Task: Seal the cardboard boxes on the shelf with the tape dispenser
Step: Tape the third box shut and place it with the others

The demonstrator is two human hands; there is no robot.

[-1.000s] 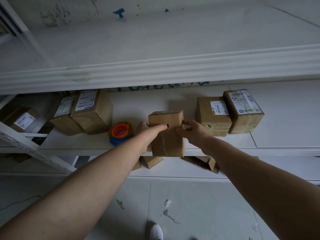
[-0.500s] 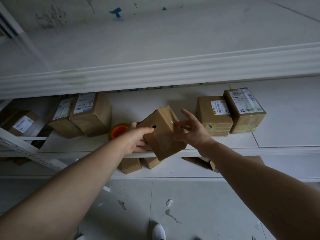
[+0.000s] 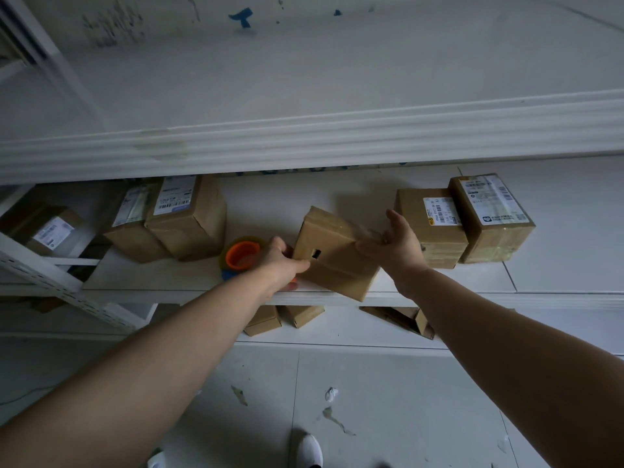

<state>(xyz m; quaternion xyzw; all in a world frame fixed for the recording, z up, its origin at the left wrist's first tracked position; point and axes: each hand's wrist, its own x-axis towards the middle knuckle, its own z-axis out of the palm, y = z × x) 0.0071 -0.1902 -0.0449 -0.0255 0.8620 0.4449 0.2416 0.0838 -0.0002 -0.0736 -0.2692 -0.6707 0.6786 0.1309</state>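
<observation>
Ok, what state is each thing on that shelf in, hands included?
Middle box: closed, askew at the front edge of the shelf.
Left hand: grips the middle box's left edge.
Right hand: open, thumb on the box's right side.
Tape dispenser: lying on the shelf, unheld.
Right boxes: closed, labelled, side by side.
Left boxes: closed, labelled.
</observation>
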